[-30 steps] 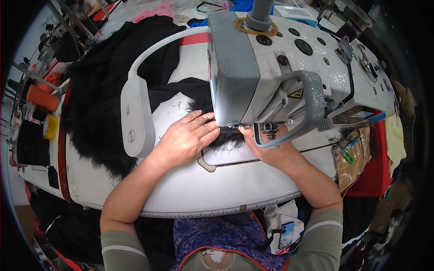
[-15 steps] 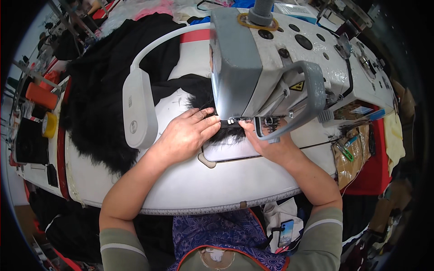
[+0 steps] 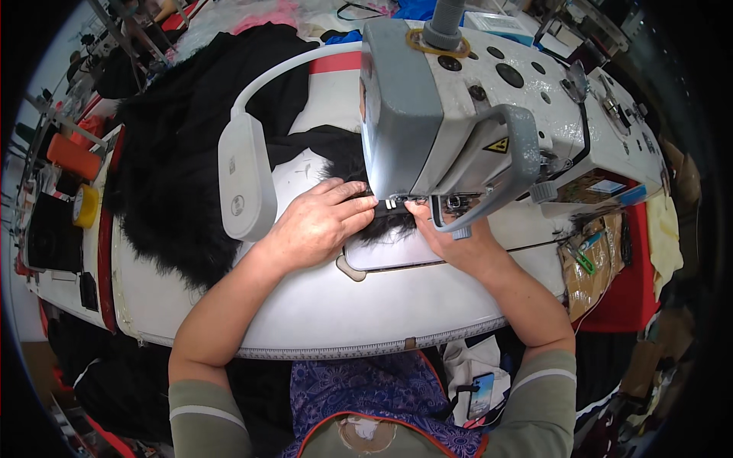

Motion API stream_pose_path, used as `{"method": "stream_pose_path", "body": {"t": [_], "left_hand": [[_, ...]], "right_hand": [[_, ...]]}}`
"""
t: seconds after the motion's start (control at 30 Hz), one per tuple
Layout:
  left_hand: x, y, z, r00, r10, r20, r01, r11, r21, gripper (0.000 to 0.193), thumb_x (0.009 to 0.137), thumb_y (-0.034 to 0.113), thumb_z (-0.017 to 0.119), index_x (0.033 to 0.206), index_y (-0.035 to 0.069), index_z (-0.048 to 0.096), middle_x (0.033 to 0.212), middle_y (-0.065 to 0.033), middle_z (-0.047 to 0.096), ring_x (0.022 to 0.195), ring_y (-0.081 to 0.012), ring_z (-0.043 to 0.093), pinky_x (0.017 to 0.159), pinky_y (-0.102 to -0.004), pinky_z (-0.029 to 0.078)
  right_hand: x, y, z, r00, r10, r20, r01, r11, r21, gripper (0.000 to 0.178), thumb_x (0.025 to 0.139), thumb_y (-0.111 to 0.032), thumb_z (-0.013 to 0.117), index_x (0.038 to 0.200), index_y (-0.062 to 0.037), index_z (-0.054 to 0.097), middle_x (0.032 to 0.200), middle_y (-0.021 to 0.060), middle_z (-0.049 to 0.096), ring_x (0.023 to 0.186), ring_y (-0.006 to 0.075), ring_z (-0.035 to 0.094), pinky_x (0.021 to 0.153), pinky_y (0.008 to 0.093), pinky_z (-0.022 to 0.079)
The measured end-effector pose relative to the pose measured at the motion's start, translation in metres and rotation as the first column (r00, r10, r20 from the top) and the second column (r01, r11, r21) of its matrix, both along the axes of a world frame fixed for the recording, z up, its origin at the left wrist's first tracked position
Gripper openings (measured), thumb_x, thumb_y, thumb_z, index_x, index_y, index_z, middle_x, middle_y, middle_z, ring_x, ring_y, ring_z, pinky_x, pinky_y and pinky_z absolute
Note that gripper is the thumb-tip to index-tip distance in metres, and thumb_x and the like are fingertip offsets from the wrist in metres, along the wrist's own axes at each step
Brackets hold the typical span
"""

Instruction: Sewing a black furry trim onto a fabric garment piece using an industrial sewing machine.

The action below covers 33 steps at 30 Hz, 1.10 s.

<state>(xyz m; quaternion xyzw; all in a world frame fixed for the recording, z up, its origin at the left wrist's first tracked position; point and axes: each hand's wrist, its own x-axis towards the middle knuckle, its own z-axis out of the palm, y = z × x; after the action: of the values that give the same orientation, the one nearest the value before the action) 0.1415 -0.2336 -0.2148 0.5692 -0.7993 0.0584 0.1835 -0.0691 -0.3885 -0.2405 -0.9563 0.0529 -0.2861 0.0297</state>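
A black garment with furry trim (image 3: 183, 221) lies across the white sewing table, and its fuzzy edge runs under the head of the sewing machine (image 3: 401, 114). My left hand (image 3: 324, 221) grips that edge just left of the presser foot, thumb and fingers pressed together on the cloth. On the other side of the foot my right hand (image 3: 458, 240) pinches the same edge with thumb and finger. The machine's grey guard hides part of its fingers. The needle itself is hidden behind the machine head.
A white lamp (image 3: 248, 179) on a curved arm hangs left of the machine. Yellow tape (image 3: 85, 206) and an orange container (image 3: 74, 156) sit at far left. Green snips (image 3: 585, 262) lie on cardboard at right. A measuring tape (image 3: 343, 353) follows the table's front edge.
The whole view has shifted slightly, the lamp and machine appearing a little farther right and lower. Both hands keep nearly the same place on the furry edge by the presser foot.
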Motion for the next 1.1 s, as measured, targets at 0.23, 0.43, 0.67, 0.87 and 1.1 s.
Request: {"method": "stream_pose_path", "body": {"t": [0.23, 0.43, 0.67, 0.87, 1.1], "left_hand": [[0.003, -0.002, 0.001, 0.999, 0.049, 0.004, -0.048, 0.996, -0.069, 0.031, 0.071, 0.01, 0.067, 0.102, 0.007, 0.066, 0.107, -0.0024, 0.065, 0.105, -0.0266, 0.06, 0.087, -0.0364, 0.053], [-0.01, 0.005, 0.0, 0.999, -0.031, -0.032, 0.031, 0.999, -0.017, 0.029, 0.073, 0.012, 0.064, 0.101, 0.006, 0.067, 0.105, -0.0055, 0.065, 0.098, -0.0245, 0.06, 0.083, -0.0355, 0.054], [-0.007, 0.0, 0.0, 0.995, -0.103, 0.013, 0.104, 0.986, -0.128, 0.018, 0.077, 0.016, 0.06, 0.092, 0.008, 0.066, 0.098, -0.0044, 0.064, 0.108, -0.0245, 0.058, 0.099, -0.039, 0.044], [0.006, 0.006, 0.007, 0.966, 0.112, 0.231, -0.082, 0.988, -0.132, 0.01, 0.077, 0.016, 0.059, 0.085, 0.011, 0.061, 0.092, -0.0026, 0.063, 0.111, -0.0244, 0.057, 0.101, -0.0421, 0.043], [-0.011, 0.004, 0.002, 0.98, -0.147, 0.132, 0.168, 0.973, -0.161, 0.013, 0.077, 0.014, 0.058, 0.088, 0.009, 0.06, 0.093, -0.0046, 0.061, 0.114, -0.0243, 0.056, 0.1, -0.038, 0.045]], "right_hand": [[-0.001, -0.001, 0.003, 1.0, 0.0, 0.019, -0.001, 0.995, 0.099, 0.016, 0.074, -0.005, 0.073, 0.087, -0.0118, 0.065, 0.086, 0.0045, 0.065, 0.081, 0.0263, 0.064, 0.074, 0.0432, 0.049], [-0.008, 0.007, 0.022, 0.913, -0.129, -0.387, 0.213, 0.96, 0.182, 0.015, 0.073, -0.007, 0.072, 0.087, -0.0088, 0.069, 0.087, 0.0045, 0.068, 0.086, 0.0265, 0.065, 0.08, 0.0411, 0.051], [0.001, 0.018, 0.017, 0.973, 0.176, -0.149, -0.165, 0.983, 0.082, 0.022, 0.075, -0.001, 0.067, 0.097, -0.0009, 0.066, 0.103, 0.008, 0.065, 0.099, 0.0246, 0.064, 0.086, 0.0379, 0.051], [-0.003, 0.012, 0.01, 0.987, 0.13, -0.09, -0.112, 0.977, 0.184, 0.02, 0.074, -0.002, 0.068, 0.094, -0.003, 0.066, 0.102, 0.0079, 0.066, 0.094, 0.0241, 0.065, 0.081, 0.038, 0.052], [-0.014, 0.005, 0.019, 0.984, 0.034, -0.177, -0.024, 0.998, 0.059, 0.024, 0.071, -0.009, 0.073, 0.094, -0.0068, 0.067, 0.101, 0.0045, 0.068, 0.092, 0.0241, 0.067, 0.078, 0.0387, 0.054]]}}
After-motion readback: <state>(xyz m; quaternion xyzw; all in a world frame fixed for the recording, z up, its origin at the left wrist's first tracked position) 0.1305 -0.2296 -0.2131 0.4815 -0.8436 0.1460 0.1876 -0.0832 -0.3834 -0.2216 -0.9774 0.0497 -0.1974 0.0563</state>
